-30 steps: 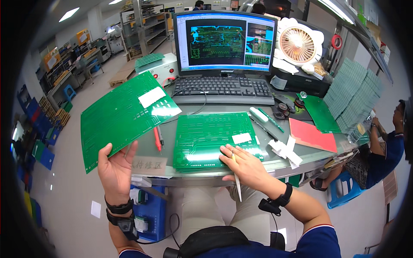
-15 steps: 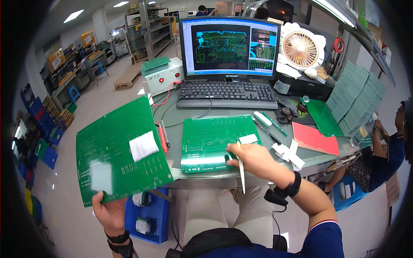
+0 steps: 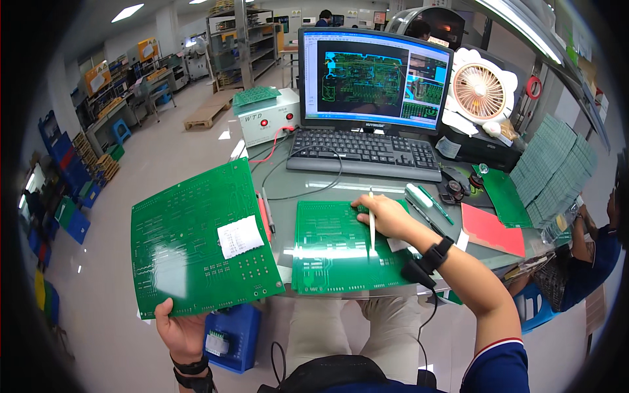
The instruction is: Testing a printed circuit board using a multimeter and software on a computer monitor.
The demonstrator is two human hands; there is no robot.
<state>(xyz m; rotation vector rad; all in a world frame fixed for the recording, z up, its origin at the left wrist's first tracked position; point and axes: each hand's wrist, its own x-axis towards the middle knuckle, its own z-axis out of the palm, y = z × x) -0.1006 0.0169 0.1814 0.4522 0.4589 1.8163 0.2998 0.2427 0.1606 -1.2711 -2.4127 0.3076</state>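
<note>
My left hand (image 3: 183,334) grips the lower edge of a green circuit board (image 3: 177,242), thumb on its face, holding it tilted up left of the table's front edge. A creased white paper slip (image 3: 240,236) lies on that board. A second green circuit board (image 3: 334,252) lies flat on the table, perhaps atop others. Over its right part, my right hand (image 3: 390,219) is closed on a slim white pen-shaped tool (image 3: 372,226). The tool's lower end points down at the board; whether it touches, I cannot tell. Another white slip (image 3: 397,244) is partly hidden under my right hand.
Behind the boards are a keyboard (image 3: 367,154), a monitor (image 3: 373,82) and a white box with red knobs (image 3: 270,121). Markers (image 3: 435,204), a red sheet (image 3: 491,229), a fan (image 3: 480,92) and stacked green panels (image 3: 553,170) stand right. Below left is a blue bin (image 3: 242,340). A person sits far right.
My right hand has moved away from me over the flat board, bringing the tool's lower end from beyond the near edge to above the board. The whole view has shifted slightly.
</note>
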